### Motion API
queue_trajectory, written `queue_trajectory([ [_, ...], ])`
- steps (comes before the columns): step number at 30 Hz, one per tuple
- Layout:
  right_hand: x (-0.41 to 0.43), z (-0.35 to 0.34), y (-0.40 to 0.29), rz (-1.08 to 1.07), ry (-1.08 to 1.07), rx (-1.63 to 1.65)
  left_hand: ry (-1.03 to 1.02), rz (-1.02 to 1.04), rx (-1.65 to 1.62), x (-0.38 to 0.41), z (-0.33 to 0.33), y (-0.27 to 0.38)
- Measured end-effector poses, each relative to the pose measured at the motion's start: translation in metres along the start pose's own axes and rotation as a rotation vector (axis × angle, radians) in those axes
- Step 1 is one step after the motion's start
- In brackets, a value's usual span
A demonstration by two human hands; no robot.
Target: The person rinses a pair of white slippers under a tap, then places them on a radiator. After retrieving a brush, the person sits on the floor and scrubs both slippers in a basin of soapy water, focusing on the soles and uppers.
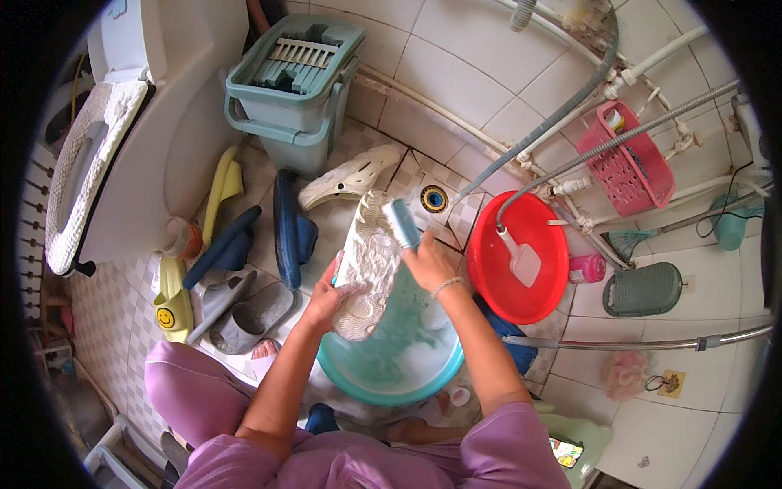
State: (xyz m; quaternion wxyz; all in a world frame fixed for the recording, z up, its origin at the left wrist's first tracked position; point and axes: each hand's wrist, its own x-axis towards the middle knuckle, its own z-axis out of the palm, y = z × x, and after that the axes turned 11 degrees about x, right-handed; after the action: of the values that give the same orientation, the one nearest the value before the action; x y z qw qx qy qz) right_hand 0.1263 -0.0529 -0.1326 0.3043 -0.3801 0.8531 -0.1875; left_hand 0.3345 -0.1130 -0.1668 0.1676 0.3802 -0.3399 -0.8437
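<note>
A white foam clog (368, 269) is tilted over the basin with its patterned sole up and suds on it. My left hand (335, 294) grips the clog along its left side. In my right hand (431, 261) is a blue scrubbing brush (403, 224), its white bristles facing the upper right part of the sole; whether they touch it I cannot tell. Beneath both hands stands a turquoise basin (391, 391) of soapy water with foam. Another white clog (351, 174) lies on the tiles beyond the one I hold.
Several blue, grey and yellow slippers (244, 324) lie to the left. A mop bucket (293, 116) stands at the back near a floor drain (434, 199). On the right, a red basin (550, 244) holds a white shower head (524, 264); hoses (556, 116) cross above.
</note>
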Motion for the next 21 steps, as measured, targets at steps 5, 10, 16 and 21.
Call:
queue_trajectory([
  [5,0.039,0.006,-0.022,0.03,-0.023,-0.145,0.047,-0.011,0.052,0.004,0.011,-0.006],
  [10,-0.017,0.039,-0.03,0.137,-0.077,-0.151,0.105,-0.055,0.045,0.009,0.008,-0.001],
  [16,0.043,0.026,-0.014,0.085,-0.115,-0.38,0.076,-0.084,0.055,0.017,-0.005,-0.012],
  [21,0.02,0.052,-0.027,0.319,-0.146,-0.178,0.105,-0.068,0.088,0.012,-0.007,-0.016],
])
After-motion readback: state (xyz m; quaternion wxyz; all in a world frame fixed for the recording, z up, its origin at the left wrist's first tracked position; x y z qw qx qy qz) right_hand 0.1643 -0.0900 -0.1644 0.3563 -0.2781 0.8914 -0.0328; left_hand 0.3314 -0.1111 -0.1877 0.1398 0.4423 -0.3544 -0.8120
